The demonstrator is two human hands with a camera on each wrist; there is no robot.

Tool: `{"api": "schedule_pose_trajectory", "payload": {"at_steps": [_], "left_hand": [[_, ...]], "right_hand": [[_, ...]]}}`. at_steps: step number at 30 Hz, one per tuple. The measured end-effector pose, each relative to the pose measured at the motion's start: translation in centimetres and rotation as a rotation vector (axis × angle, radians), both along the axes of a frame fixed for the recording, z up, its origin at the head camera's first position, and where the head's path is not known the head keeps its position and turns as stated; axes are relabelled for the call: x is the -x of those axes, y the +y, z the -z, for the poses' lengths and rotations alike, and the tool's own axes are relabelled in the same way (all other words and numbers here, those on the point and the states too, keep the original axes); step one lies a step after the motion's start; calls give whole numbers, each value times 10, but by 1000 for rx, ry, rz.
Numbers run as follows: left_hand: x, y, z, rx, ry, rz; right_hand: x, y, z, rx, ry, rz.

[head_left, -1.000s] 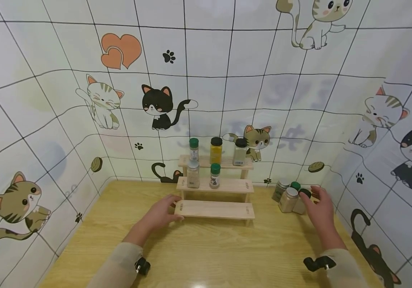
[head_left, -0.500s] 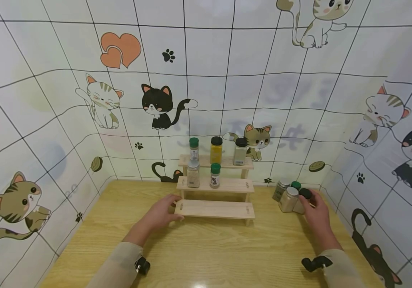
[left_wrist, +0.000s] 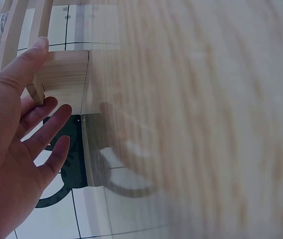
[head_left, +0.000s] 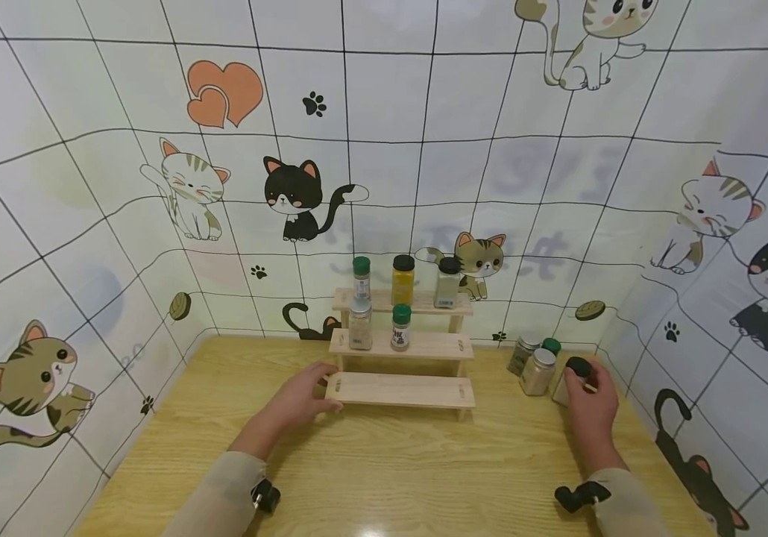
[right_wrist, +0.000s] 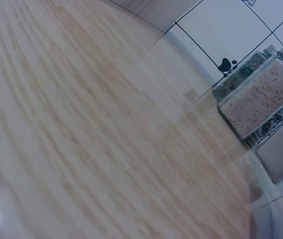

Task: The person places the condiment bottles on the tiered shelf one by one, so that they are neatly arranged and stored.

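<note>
My right hand (head_left: 592, 403) grips a black-capped spice jar (head_left: 561, 389) near its cap, at the right of the table. In the right wrist view that jar (right_wrist: 282, 152) shows pale contents, with only a sliver of my hand at the edge. At the left end of the three-tier wooden rack (head_left: 400, 390), my left hand (head_left: 300, 395) pinches the lowest board. The left wrist view shows the thumb and index finger of my left hand (left_wrist: 24, 124) about the board's end, other fingers loosely bent.
Beside the held jar stand a silver-capped jar (head_left: 538, 373), a darker jar (head_left: 522, 354) and a green-capped jar (head_left: 551, 346). The rack's top tier holds a yellow jar (head_left: 403, 282) between two others; its middle tier holds a green-capped bottle (head_left: 400, 330) and a silver-capped jar (head_left: 360, 327).
My right hand has closed on the black-capped jar and drawn it slightly right, apart from the silver-capped jar. The left hand has stayed on the rack.
</note>
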State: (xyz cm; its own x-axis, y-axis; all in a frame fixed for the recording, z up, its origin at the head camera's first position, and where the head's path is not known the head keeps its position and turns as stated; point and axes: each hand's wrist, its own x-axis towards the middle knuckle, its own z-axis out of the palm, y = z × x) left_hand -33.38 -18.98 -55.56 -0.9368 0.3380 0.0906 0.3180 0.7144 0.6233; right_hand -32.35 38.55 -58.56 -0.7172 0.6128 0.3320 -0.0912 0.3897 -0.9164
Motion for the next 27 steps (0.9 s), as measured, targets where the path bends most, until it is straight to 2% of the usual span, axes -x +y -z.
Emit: {"api": "schedule_pose_trajectory", "payload": {"at_steps": [11,19,27], "left_hand": [[-2,1,-2,-6,1,-5],[-3,1,-1,2,-1,-13],[-2,2,-1,1,-2,-15]], "right_hand": [[-6,-8,-12,30,65,30],[-16,-18,-28,39,179,65],[-24,-38,-44,12,257,17]]}}
